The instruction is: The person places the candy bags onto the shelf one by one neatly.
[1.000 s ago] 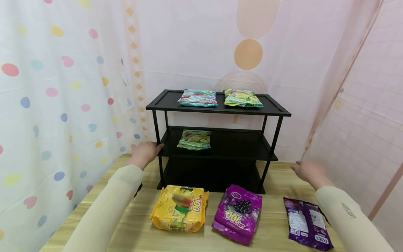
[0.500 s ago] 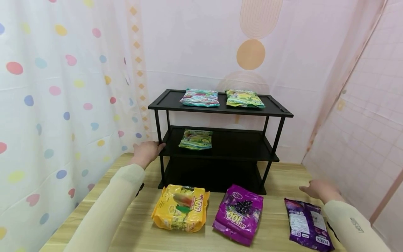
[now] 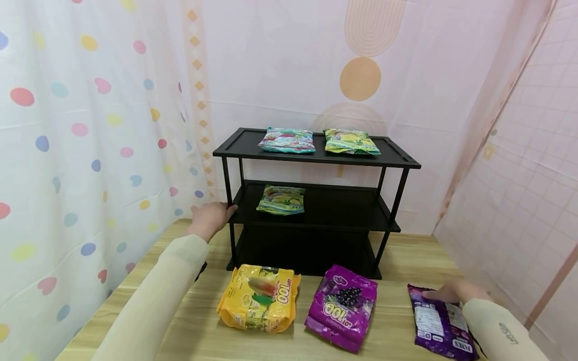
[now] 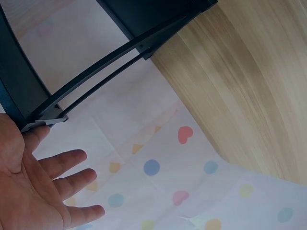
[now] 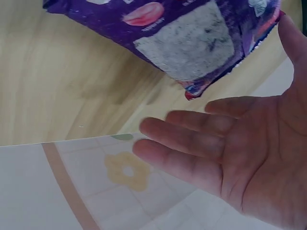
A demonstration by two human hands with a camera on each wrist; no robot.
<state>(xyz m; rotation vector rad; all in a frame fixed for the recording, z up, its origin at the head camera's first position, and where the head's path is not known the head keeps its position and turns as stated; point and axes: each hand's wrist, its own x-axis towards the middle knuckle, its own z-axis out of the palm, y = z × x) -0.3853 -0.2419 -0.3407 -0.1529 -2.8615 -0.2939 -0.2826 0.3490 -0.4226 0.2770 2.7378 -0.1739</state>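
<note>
In the head view my left hand is at the left side of a black three-tier shelf. Its thumb lies on the middle tier's edge; the left wrist view has the index finger against the shelf's corner and the other fingers spread. My right hand reaches over the far end of a dark purple candy bag, which lies back side up on the table. Seen from the right wrist, the thumb is right at the bag's edge, while the extended fingers stand apart below its corner.
A yellow mango candy bag and a purple grape candy bag lie before the shelf. On the top tier sit a light-blue bag and a yellow-green bag; a green bag occupies the middle tier. Curtains surround the wooden table.
My right hand has come down and nearer, from beyond the dark purple bag to over its far end. The left hand keeps its place at the shelf.
</note>
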